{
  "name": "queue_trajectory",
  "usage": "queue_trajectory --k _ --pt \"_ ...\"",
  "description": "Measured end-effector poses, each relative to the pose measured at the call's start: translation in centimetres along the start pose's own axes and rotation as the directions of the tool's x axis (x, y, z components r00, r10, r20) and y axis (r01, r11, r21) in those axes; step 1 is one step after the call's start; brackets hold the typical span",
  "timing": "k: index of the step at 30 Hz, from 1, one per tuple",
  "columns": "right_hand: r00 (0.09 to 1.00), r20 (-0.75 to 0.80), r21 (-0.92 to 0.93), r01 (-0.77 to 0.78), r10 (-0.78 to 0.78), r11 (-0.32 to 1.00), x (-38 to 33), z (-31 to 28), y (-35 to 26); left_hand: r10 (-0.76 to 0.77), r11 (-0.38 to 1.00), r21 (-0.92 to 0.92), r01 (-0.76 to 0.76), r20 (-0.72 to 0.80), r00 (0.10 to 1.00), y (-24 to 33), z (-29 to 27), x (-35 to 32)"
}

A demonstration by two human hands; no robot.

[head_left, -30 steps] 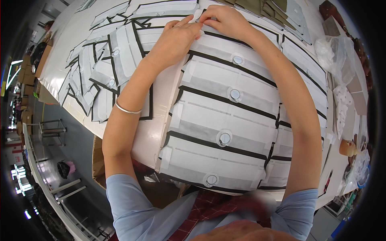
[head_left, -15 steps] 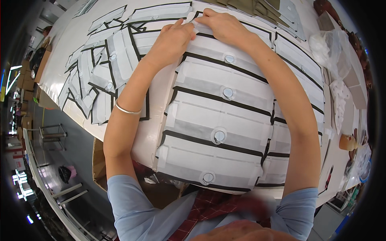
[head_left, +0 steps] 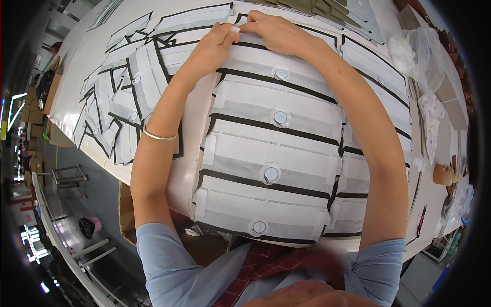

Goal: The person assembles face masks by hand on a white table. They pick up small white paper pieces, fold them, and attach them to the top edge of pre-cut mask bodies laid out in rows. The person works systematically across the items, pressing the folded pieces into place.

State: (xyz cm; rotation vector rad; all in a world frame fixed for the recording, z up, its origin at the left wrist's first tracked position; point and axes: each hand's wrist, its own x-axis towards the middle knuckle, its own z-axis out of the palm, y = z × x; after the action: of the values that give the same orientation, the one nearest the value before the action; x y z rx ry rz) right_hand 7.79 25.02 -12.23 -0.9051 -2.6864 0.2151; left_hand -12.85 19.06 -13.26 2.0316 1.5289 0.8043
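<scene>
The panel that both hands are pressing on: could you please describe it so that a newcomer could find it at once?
Start at the long white table and find the column of overlapping grey-and-white fabric panels with black edging straight ahead of the person. Follow it to its far end, where the left hand and right hand meet. That top panel is the only one with fingers on it.

Fingertips of the left hand (head_left: 215, 45) and right hand (head_left: 276, 33) meet over a small white tab, covering the top panel's edge. The clear plastic bag (head_left: 417, 53) holds white contents too blurred to identify (likewise the brown object (head_left: 443, 174) beside the table rim). The person's lap is blurred.
</scene>
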Motion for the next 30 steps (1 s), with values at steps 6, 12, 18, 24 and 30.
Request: queue_trajectory --k 6,12,18,24,30 --pt "0.999 0.029 -0.046 -0.032 0.033 0.998 0.5 -0.1 -0.6 -0.165 0.856 -0.502 0.123 -0.040 0.985 0.1 -0.3 0.0" --pt "0.997 0.038 -0.029 -0.065 0.066 0.997 0.5 -0.2 -0.6 -0.193 0.892 -0.439 0.111 -0.147 0.970 0.3 -1.5 -0.1" --pt "0.997 0.048 0.029 -0.060 0.059 0.998 0.3 -0.3 -0.2 -0.108 0.948 -0.308 0.086 -0.057 0.992 -0.4 -1.1 -0.4" --pt "0.998 0.009 0.038 -0.063 0.063 0.997 0.4 0.4 0.5 -0.068 0.997 -0.057 0.055 -0.268 0.961 -0.2 -2.0 0.7" --pt "0.997 0.006 0.056 -0.074 0.073 0.996 0.1 0.4 0.1 0.037 0.972 0.235 0.005 -0.172 0.984 -1.1 -1.8 2.7"
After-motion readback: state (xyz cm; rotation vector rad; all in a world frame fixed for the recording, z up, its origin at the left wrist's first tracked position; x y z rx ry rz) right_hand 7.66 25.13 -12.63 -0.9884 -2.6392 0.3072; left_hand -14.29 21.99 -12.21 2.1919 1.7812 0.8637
